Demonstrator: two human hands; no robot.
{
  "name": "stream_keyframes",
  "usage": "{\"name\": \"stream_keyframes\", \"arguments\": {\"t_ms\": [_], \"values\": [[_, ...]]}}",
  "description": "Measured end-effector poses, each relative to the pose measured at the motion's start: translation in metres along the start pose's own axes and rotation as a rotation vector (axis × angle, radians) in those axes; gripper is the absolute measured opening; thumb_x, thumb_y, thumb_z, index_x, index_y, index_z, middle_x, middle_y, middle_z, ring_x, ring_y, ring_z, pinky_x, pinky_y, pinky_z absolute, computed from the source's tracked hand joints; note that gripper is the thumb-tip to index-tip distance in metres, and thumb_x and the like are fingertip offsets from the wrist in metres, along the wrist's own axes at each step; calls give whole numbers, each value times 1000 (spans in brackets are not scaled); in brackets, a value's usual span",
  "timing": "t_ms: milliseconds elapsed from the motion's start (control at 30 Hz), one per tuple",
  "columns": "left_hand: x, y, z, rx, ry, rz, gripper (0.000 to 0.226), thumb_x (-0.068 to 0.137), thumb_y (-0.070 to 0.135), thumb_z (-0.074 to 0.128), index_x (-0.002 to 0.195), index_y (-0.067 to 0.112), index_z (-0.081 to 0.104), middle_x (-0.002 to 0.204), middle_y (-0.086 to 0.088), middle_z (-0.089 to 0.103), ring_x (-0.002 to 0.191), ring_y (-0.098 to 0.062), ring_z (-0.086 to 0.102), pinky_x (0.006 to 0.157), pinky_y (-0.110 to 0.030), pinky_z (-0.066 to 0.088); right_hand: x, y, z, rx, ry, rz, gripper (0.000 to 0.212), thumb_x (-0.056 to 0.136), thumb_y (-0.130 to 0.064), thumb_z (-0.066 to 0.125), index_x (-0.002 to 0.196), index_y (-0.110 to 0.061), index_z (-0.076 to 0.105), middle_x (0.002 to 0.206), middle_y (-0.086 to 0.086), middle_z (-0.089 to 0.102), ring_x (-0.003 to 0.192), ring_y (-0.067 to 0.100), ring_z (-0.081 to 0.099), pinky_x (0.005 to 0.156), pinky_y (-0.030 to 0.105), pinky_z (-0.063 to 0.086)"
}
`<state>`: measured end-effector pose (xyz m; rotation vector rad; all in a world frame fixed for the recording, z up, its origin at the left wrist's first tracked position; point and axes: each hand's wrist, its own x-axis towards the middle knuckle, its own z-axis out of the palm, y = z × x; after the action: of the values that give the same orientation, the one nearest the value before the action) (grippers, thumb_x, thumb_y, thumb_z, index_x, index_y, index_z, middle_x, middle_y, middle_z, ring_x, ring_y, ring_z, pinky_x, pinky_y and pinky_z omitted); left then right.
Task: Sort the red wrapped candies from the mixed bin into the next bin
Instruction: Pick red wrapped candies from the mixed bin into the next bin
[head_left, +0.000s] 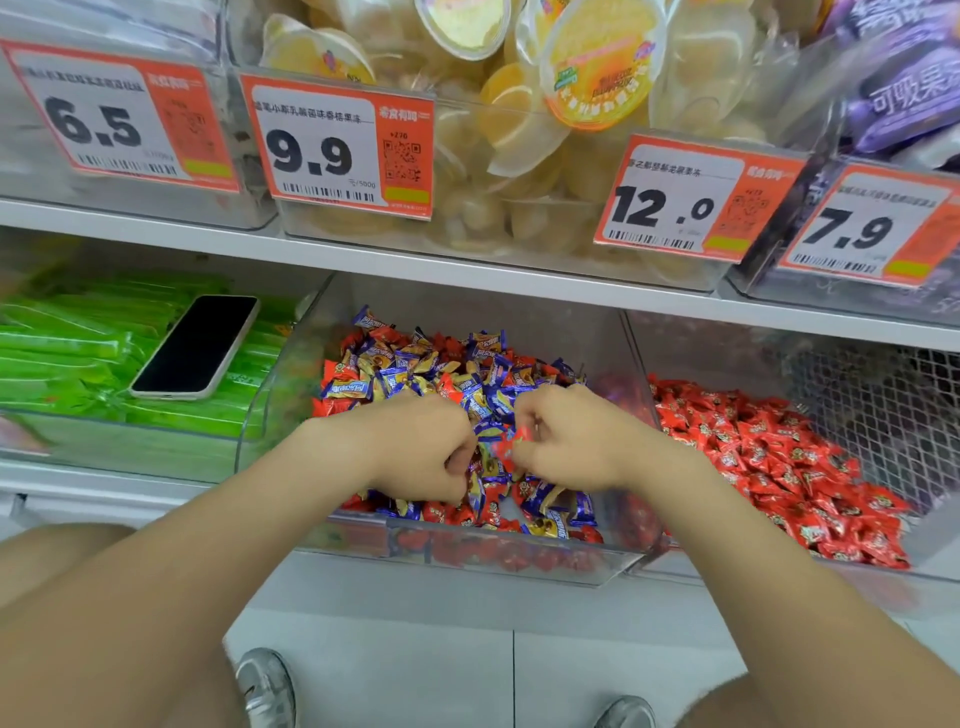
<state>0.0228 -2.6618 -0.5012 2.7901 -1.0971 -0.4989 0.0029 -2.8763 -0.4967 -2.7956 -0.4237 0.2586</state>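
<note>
The clear mixed bin (519, 564) on the lower shelf holds red wrapped candies mingled with blue-and-gold ones (441, 374). Both hands are inside it, over the pile. My left hand (421, 447) is curled into a fist; what lies inside it is hidden. My right hand (566, 436) pinches a red wrapped candy (511, 444) at its fingertips, between the two hands. The bin to the right (930, 551) holds a heap of only red wrapped candies (779, 457).
A black phone (197, 345) lies on green packets (78, 353) in the bin to the left. The shelf above (467, 270) carries bins of jelly cups with orange price tags. Floor tiles and two shoes show below.
</note>
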Motion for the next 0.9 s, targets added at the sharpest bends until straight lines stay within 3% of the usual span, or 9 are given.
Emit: {"name": "stream_keyframes", "arguments": {"t_ms": [133, 200, 300, 400, 500, 633, 767, 800, 900], "values": [[-3, -1, -6, -159, 160, -7, 36, 102, 33, 45, 72, 12, 48, 65, -4, 47, 59, -22, 41, 60, -41, 40, -4, -5, -7, 201, 163, -37, 34, 82, -21, 63, 64, -17, 34, 58, 1, 36, 70, 34, 64, 59, 41, 43], [-5, -2, -8, -176, 147, -13, 40, 107, 37, 48, 78, 11, 56, 65, 1, 60, 59, -19, 55, 64, -38, 48, -5, -9, -8, 327, 208, -36, 31, 75, -16, 59, 63, -17, 31, 54, -2, 31, 68, 41, 66, 57, 36, 38], [-10, -6, -8, -207, -6, -33, 17, 104, 13, 52, 102, 19, 68, 89, 5, 72, 79, -5, 66, 77, -30, 56, -3, -13, -2, 413, 96, -10, 8, 86, -20, 57, 83, -19, 50, 50, 2, 50, 47, 25, 50, 50, 37, 37], [-12, -6, -6, -161, -132, -22, 43, 97, -3, 41, 112, 26, 70, 96, 7, 62, 87, -11, 61, 79, -35, 54, -4, -17, 2, 282, -23, -84, 16, 105, -31, 57, 96, -22, 66, 52, -9, 59, 41, 5, 45, 48, 20, 36], [-10, -9, -2, -190, -161, -6, 14, 100, 28, 62, 101, 29, 76, 79, 11, 65, 69, -6, 59, 68, -30, 50, -2, -18, 7, 218, -174, -137, 13, 102, -31, 67, 100, -28, 79, 66, -5, 69, 50, 1, 55, 54, 14, 40], [-7, -11, 4, -94, -124, 21, 22, 82, 44, 86, 99, 31, 82, 69, 16, 55, 63, -3, 53, 58, -21, 39, 2, -22, 25, 71, -267, -166, 25, 85, -34, 83, 109, -42, 81, 62, -11, 65, 58, 4, 56, 65, 32, 53], [-6, -9, 5, -49, -114, 18, 7, 81, 26, 82, 87, 26, 80, 69, 16, 61, 66, -4, 59, 58, -21, 44, 4, -30, 30, 9, -229, -182, 14, 85, -30, 83, 98, -33, 85, 53, -28, 57, 58, -1, 56, 64, 26, 46], [-6, -9, 4, -61, -115, 12, 4, 81, 24, 80, 85, 24, 79, 72, 15, 64, 68, -5, 62, 61, -26, 50, 5, -30, 27, 20, -188, -169, 6, 86, -32, 81, 91, -30, 85, 52, -26, 57, 56, 1, 56, 61, 25, 45], [-11, -8, -2, -131, -82, -4, 6, 85, 22, 75, 86, 19, 70, 83, 4, 69, 75, -15, 64, 68, -35, 54, 5, -27, 12, 59, -5, -81, 26, 94, -35, 67, 75, -18, 72, 61, -5, 62, 61, 12, 57, 67, 35, 52]]}}
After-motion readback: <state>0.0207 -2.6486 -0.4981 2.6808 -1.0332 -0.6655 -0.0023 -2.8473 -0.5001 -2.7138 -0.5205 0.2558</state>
